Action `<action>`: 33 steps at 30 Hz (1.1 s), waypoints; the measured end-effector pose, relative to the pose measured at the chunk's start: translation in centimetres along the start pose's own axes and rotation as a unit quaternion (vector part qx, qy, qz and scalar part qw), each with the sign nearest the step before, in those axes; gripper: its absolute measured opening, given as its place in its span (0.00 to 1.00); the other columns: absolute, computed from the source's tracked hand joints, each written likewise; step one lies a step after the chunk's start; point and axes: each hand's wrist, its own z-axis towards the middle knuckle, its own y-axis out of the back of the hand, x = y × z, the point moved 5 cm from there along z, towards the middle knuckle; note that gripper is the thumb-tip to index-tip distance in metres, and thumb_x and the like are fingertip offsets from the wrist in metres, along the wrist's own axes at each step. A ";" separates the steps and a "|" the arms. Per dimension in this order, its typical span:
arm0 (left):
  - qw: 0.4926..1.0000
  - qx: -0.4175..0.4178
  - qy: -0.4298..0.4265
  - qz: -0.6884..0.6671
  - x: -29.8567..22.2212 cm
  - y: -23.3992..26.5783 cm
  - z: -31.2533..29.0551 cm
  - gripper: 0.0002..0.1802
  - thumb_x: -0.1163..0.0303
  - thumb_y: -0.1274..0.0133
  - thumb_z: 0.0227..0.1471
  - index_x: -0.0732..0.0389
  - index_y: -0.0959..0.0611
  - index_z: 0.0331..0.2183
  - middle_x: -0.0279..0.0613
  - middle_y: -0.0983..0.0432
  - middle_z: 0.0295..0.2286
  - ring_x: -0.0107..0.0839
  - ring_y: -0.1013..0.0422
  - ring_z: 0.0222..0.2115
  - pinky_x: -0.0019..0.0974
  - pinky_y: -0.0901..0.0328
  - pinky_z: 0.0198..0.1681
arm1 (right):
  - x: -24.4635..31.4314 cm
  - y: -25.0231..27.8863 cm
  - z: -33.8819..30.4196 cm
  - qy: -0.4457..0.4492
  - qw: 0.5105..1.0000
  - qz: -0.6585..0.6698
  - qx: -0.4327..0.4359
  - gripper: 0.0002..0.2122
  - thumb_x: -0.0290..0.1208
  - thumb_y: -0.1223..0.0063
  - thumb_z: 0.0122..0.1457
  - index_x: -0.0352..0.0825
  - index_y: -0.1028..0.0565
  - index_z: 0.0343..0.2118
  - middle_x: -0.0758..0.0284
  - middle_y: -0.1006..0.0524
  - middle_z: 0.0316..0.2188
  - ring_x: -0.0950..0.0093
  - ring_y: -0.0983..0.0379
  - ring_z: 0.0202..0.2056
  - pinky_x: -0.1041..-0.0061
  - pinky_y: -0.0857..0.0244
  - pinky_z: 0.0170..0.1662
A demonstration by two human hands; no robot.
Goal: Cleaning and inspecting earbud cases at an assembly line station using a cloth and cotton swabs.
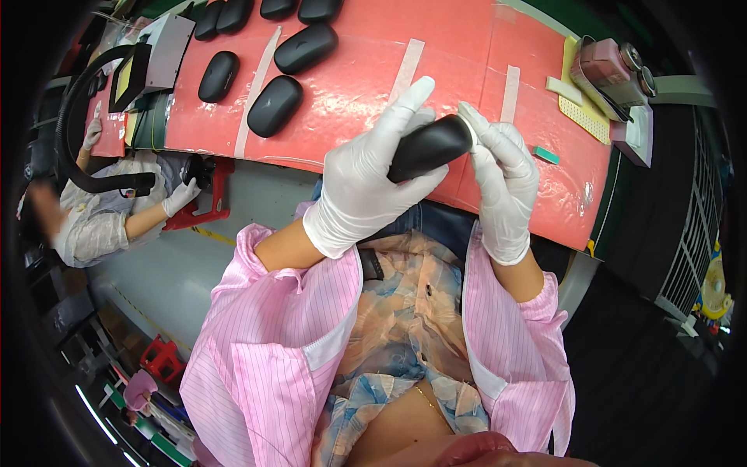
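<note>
Left fingers [425,184] clasp a case [430,147], right fingers [507,155] bent at its end.

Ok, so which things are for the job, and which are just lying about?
For the job: black case in the left hand, with the right hand at its end; probably the similar cases on the table.

Lying about, it seems: green block, yellow pad, jars.

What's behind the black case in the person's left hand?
Fingers of the left hand and, beyond them, the red mat show around the case; its far side and whatever is directly behind it are covered.
</note>
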 end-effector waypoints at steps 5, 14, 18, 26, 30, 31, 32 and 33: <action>0.744 0.094 0.358 -0.556 2.2 -2.4 -0.5 0.35 0.77 0.39 0.42 0.62 0.29 0.54 0.36 0.25 0.44 0.26 0.29 0.44 0.31 0.34 0.48 | 0.2 1.1 1.8 0.009 0.998 0.050 -0.044 0.15 0.16 0.53 0.55 0.30 0.22 0.45 0.66 0.26 0.31 0.78 0.31 0.34 0.80 0.37 0.41; 0.598 0.030 0.441 -0.668 2.8 -2.4 -0.9 0.32 0.46 0.55 0.58 0.63 0.28 0.51 0.37 0.26 0.40 0.28 0.28 0.40 0.33 0.31 0.42 | 2.3 -2.1 -1.9 0.320 0.914 -0.165 0.187 0.19 0.18 0.47 0.35 0.41 0.18 0.33 0.72 0.30 0.23 0.71 0.34 0.26 0.72 0.41 0.29; 0.573 0.001 0.461 -0.678 1.4 -2.4 -0.5 0.28 0.52 0.52 0.58 0.63 0.28 0.51 0.37 0.26 0.39 0.28 0.27 0.38 0.33 0.30 0.42 | 1.0 0.4 1.2 0.232 0.967 -0.088 0.063 0.16 0.14 0.52 0.45 0.34 0.19 0.36 0.68 0.29 0.25 0.74 0.32 0.27 0.75 0.36 0.33; 0.563 -0.080 0.417 -0.709 2.9 -3.6 -0.8 0.21 0.55 0.53 0.59 0.62 0.25 0.45 0.36 0.25 0.34 0.28 0.27 0.37 0.35 0.30 0.40 | -0.4 -3.2 -2.5 0.316 0.936 -0.149 0.049 0.17 0.13 0.47 0.44 0.39 0.18 0.35 0.72 0.31 0.24 0.73 0.34 0.24 0.75 0.41 0.28; 0.594 -0.093 0.415 -0.683 2.8 -3.2 -0.5 0.21 0.56 0.57 0.60 0.62 0.26 0.47 0.36 0.25 0.35 0.30 0.28 0.35 0.37 0.31 0.39 | 0.1 -2.9 -2.4 0.316 0.933 -0.137 0.102 0.17 0.12 0.50 0.44 0.37 0.19 0.35 0.71 0.29 0.25 0.74 0.33 0.25 0.74 0.39 0.31; 0.616 -0.110 0.418 -0.659 2.8 -2.9 -0.1 0.22 0.57 0.58 0.60 0.62 0.26 0.47 0.36 0.25 0.35 0.31 0.28 0.34 0.37 0.31 0.38 | 0.1 -2.5 -2.2 0.318 0.932 -0.136 0.104 0.17 0.12 0.50 0.44 0.37 0.19 0.35 0.71 0.29 0.25 0.74 0.33 0.25 0.74 0.39 0.31; 0.610 -0.123 0.452 -0.639 3.3 -3.1 0.0 0.24 0.55 0.60 0.59 0.64 0.25 0.46 0.38 0.25 0.33 0.33 0.28 0.33 0.38 0.32 0.38 | 0.1 -1.4 -1.7 0.295 0.948 -0.113 0.046 0.16 0.13 0.51 0.46 0.35 0.20 0.37 0.70 0.28 0.26 0.74 0.32 0.27 0.73 0.38 0.33; 0.610 -0.124 0.451 -0.640 4.2 -3.2 -0.2 0.24 0.55 0.60 0.59 0.64 0.25 0.46 0.38 0.25 0.33 0.33 0.28 0.33 0.38 0.32 0.38 | 0.0 -0.3 -1.3 0.270 0.959 -0.088 -0.012 0.15 0.14 0.51 0.48 0.33 0.20 0.38 0.68 0.27 0.27 0.74 0.31 0.28 0.73 0.36 0.34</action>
